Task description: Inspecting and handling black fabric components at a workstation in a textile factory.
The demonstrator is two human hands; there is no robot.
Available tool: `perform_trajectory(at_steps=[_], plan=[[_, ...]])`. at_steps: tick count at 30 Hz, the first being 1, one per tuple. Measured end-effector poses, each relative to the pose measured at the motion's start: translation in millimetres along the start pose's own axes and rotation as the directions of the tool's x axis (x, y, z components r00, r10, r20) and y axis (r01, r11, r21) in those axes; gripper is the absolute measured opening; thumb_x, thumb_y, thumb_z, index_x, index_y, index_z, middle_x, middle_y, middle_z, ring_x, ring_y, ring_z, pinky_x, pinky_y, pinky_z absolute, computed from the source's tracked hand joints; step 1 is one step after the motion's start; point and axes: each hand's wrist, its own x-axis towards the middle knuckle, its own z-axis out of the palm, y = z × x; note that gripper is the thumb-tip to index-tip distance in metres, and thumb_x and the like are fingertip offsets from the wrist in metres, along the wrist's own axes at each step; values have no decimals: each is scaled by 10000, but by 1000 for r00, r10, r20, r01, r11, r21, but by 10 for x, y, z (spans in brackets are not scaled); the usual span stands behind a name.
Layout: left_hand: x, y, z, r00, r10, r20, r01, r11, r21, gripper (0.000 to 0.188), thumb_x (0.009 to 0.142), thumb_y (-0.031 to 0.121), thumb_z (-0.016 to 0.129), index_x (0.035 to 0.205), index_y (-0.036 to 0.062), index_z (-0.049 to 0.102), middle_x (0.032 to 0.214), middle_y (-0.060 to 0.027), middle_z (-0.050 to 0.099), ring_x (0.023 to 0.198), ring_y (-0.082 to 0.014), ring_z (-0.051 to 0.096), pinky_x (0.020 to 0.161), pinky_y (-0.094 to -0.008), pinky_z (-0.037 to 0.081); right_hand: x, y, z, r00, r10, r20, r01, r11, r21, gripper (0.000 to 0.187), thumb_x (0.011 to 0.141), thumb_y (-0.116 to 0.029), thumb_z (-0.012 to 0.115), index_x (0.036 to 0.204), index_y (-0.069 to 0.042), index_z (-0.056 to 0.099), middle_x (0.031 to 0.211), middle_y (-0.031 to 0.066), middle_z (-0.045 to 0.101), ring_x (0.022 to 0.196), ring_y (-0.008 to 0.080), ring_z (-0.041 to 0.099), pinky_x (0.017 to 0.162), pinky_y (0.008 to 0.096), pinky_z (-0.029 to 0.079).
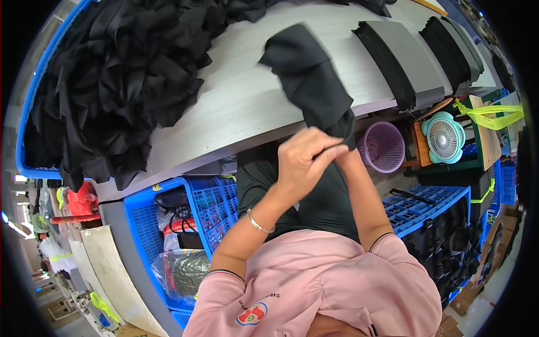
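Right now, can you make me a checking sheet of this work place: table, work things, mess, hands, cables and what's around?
Surface: pale grey tabletop, fabric at its left, stacks at its right.
Job's things: one black fabric piece stretches from the hands past the table's near edge.
Clutter: heap of black fabric at left; grey-and-black stacks at right.
Hands: left hand pinches the piece's near end; right hand is partly hidden, grip unclear.
Cables: nothing seen.
Surroundings: purple basket and turquoise fan at right; blue plastic crate with bagged items at left.
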Motion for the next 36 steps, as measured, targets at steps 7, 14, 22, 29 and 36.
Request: perform_trajectory(at_steps=[7, 14, 22, 29, 36], plan=[[-658, 114, 166, 948, -209, 239, 280, 906, -317, 86, 850, 78, 776, 839, 2, 736, 762, -61, 675, 730, -147, 604, 674, -281, 462, 183, -264, 274, 914, 406, 25, -211, 421, 882, 283, 960, -70, 564, 1237, -43, 616, 1216, 106, 613, 1086, 208, 597, 847, 337, 528], [-641, 180, -67, 995, 54, 81, -57, 998, 40, 510, 828, 301, 807, 1224, 11, 672, 1297, -143, 608, 1209, -286, 552, 1030, -399, 431, 198, -406, 231, 974, 175, 143, -217, 546, 809, 423, 974, -148, 576, 1390, -70, 562, 1282, 55, 579, 1079, 194, 585, 888, 317, 525], [-178, -92, -51, 970, -218, 112, 235, 956, -175, 828, 970, 506, 573, 1554, -12, 297, 1620, -252, 245, 1520, -397, 196, 1213, -478, 183, -157, -695, -46, 986, -114, 123, 12, 780, 626, 86, 941, -62, 571, 857, -78, 568, 1248, 76, 613, 1082, 174, 550, 859, 286, 495], [-758, 113, 201, 963, 263, 55, -269, 947, 178, 603, 740, 305, 874, 1266, 120, 646, 1352, -101, 570, 1319, -318, 466, 1151, -541, 287, 622, -289, -169, 926, -71, -370, 28, 992, -120, 107, 928, -147, 615, 942, -51, 659, 980, 51, 710, 837, 149, 640, 791, 297, 499], [-711, -2, 74, 999, 9, -34, -14, 990, -140, 352, 816, 4, 786, 1140, 26, 651, 1049, -125, 677, 908, -274, 676, 806, -339, 543, 572, -323, -134, 950, 89, -301, -137, 980, -143, 169, 897, -167, 658, 1029, -63, 670, 970, 42, 706, 876, 156, 653, 830, 280, 488]])
